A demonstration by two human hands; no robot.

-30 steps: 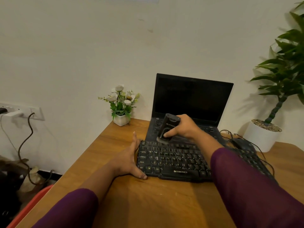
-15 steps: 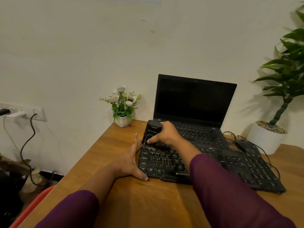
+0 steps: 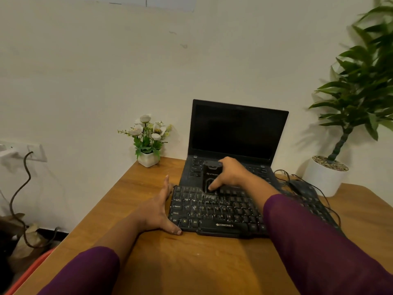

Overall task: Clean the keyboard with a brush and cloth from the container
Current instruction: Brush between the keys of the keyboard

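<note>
Partway: right hand [image 3: 230,175] fingers curled round brush [image 3: 210,177], brushing keyboard [image 3: 223,211] top row; left hand [image 3: 158,209] flat, bracing; cloth wipe pending.

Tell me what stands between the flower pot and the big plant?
An open laptop, screen dark, stands between flower pot and big plant, in the head view.
</note>
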